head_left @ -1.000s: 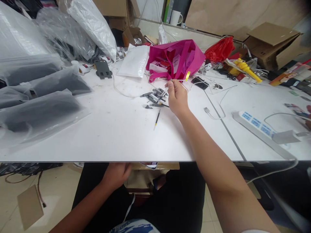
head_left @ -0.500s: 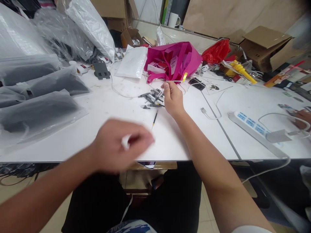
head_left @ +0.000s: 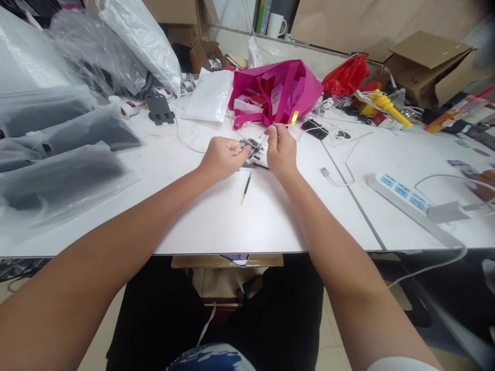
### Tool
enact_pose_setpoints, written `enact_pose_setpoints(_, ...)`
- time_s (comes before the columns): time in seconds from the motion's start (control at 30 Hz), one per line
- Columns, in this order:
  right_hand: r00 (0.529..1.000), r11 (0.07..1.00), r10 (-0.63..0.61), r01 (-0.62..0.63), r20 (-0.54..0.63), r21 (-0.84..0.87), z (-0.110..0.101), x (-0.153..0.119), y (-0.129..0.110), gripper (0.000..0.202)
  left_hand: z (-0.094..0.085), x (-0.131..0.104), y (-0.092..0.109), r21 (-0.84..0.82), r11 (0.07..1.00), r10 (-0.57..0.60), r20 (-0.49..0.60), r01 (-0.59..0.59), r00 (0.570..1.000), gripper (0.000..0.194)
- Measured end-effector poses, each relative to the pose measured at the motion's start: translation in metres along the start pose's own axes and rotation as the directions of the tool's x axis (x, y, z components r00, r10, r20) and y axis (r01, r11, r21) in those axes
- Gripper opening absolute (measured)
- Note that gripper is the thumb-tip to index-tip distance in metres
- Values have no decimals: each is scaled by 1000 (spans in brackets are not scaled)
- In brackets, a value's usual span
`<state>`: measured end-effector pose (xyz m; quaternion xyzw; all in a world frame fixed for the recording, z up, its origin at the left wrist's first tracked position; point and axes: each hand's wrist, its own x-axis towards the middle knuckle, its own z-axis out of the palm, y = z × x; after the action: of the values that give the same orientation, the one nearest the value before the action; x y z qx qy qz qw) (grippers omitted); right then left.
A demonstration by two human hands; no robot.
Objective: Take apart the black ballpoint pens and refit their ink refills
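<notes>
My right hand [head_left: 282,149] is closed, thumb and fingers pinching a slim pen [head_left: 262,142] that slants down toward my left hand. My left hand [head_left: 225,157] is closed too, its thumb and fingertips at the lower end of that pen. Behind and below the fingers lies a pile of black, grey and clear pen parts [head_left: 256,152], partly hidden by both hands. Nearer the front edge, a pen refill [head_left: 246,186] with a dark upper part and a yellow band rests alone on the white table [head_left: 216,221].
Just beyond my hands is a pink bag [head_left: 309,93] full of packages. A white padded mailer [head_left: 211,95] lies beside it. Dark items in frosted bags [head_left: 65,178] cover the left side. To the right are a power strip [head_left: 406,198] and a USB cable [head_left: 328,175]. Another person's hand [head_left: 485,184] shows at far right.
My left hand has moved forward and right from the table's front to the pen beside my right hand. My right hand still holds the pen, shifted slightly right.
</notes>
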<state>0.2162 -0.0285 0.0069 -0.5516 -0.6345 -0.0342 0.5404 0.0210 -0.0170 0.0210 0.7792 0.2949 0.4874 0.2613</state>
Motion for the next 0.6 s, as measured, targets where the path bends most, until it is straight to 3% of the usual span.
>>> enact_pose_setpoints(0.3, 998, 999, 13, -11, -67, 32, 0, -3, -6, 68, -3, 0, -6, 67, 994, 91, 3, -91, 996, 54)
enact_pose_setpoints(0.6, 999, 998, 31, -29, -42, 49, 0, -3, -4, 67, -7, 0, -18, 121, 989, 84, 28, -87, 996, 52)
